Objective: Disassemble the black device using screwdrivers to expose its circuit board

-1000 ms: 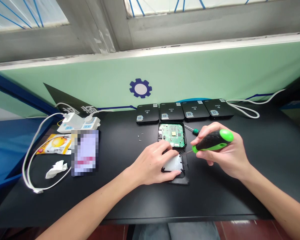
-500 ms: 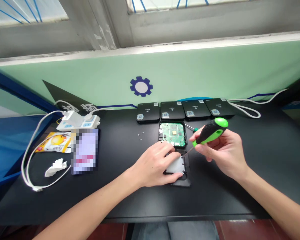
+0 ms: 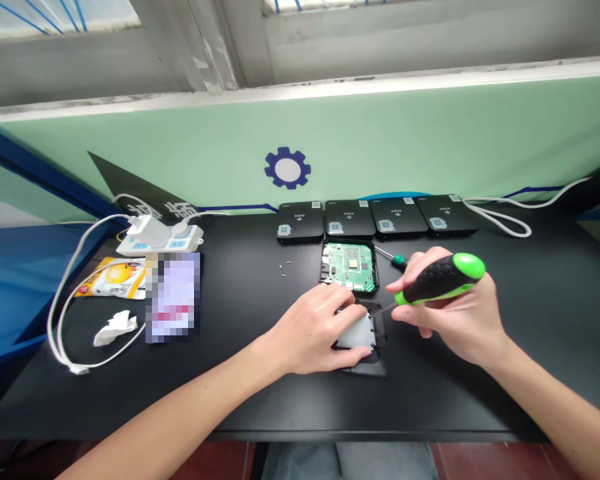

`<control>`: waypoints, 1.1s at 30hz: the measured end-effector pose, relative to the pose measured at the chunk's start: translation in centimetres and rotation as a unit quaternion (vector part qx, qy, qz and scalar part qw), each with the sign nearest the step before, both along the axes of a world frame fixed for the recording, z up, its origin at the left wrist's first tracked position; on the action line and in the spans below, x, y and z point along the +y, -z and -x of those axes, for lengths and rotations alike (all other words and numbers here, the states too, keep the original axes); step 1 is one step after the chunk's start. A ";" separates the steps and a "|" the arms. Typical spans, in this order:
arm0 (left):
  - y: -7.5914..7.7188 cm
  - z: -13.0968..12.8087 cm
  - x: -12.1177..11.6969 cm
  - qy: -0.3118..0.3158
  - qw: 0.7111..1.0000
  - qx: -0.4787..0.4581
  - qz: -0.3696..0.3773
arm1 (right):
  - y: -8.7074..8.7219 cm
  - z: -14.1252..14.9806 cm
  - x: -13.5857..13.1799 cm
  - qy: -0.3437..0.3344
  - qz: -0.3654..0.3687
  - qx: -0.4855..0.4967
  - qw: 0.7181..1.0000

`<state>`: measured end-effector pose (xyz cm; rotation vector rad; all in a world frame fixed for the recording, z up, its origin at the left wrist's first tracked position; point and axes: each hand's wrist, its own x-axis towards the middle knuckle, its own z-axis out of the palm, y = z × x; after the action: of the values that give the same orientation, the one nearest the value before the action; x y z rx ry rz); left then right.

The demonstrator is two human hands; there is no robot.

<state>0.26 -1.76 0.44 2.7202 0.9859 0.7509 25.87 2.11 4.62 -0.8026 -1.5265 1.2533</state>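
My left hand (image 3: 320, 327) presses down on a black device cover (image 3: 377, 333) with a pale metal plate (image 3: 355, 333) inside it, fingers curled over its left side. My right hand (image 3: 453, 310) is closed round a black and green screwdriver (image 3: 440, 279), its thin shaft pointing left and down to the cover's upper right edge. Just beyond lies the open other half with a green circuit board (image 3: 350, 265). A second small green-handled screwdriver (image 3: 393, 259) lies beside the board.
A row of several closed black boxes (image 3: 375, 219) lines the back of the black table (image 3: 240, 373). Tiny screws (image 3: 284, 265) lie left of the board. Further left are a white power strip (image 3: 157, 239) with cables, a yellow packet (image 3: 113, 280), crumpled paper (image 3: 114, 327) and a blurred-out rectangle.
The screwdriver handle rose and tilted up half a second ago, then came back down to nearly level. Its tip stays at the cover's edge. My left hand stays on the cover.
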 end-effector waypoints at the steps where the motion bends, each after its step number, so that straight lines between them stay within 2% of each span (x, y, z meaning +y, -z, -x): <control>1: 0.0 0.0 0.0 -0.001 1.000 0.000 0.002 | -0.2 0.0 0.0 -0.009 0.004 0.002 1.000; 8: -0.1 -0.1 0.1 -0.005 1.000 -0.007 0.005 | -1.8 0.1 -0.1 -0.073 -0.006 -0.013 0.997; 14: -0.2 0.0 0.4 -0.008 1.000 -0.001 -0.016 | -2.1 -0.3 0.1 -0.123 0.080 0.001 0.989; 18: -0.4 0.1 0.4 -0.006 1.000 -0.001 -0.023 | -1.7 -0.4 0.5 -0.143 0.098 0.020 0.985; 27: -0.2 0.3 0.1 -0.012 1.000 0.009 0.008 | -0.3 -0.3 0.8 -0.082 0.002 0.006 0.997; 33: -0.2 0.3 0.1 -0.016 1.000 0.009 0.005 | 0.5 -0.7 1.1 -0.061 0.053 0.025 0.996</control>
<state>-0.03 -1.63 0.65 2.7147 1.0360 0.7254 26.58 3.18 4.09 -0.7491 -1.4968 1.4448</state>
